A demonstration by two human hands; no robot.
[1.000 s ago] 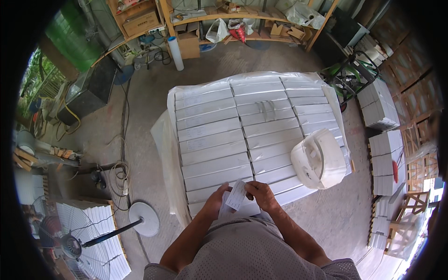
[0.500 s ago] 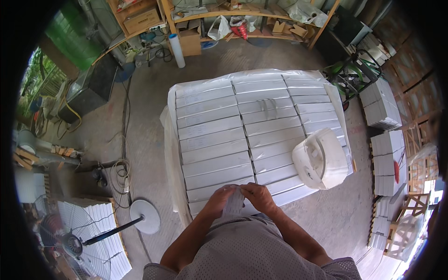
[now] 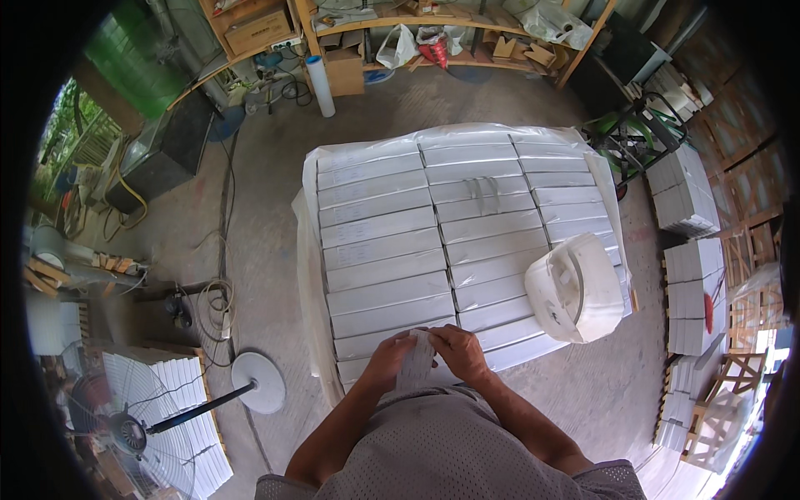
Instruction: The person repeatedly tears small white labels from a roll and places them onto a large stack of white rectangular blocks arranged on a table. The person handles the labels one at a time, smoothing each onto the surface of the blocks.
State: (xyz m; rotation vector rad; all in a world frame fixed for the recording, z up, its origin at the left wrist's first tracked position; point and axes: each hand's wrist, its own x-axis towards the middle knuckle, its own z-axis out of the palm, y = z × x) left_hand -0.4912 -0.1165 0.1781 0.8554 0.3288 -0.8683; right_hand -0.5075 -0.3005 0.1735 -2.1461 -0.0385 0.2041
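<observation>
Right hand looks pinched nearly closed on the paper slip, around its one o'clock corner; left hand curls onto its nine o'clock edge. Slip's at six o'clock of the white boxes. I'd guess feather-light, floppy, crease-prone: pinch edges.

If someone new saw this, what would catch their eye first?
Probably the broad block of long white boxes in the middle, edged with translucent film, with a white plastic container on its right side. Next, at its near edge, the left hand and right hand hold a pale paper slip. A pedestal fan stands out at lower left.
</observation>
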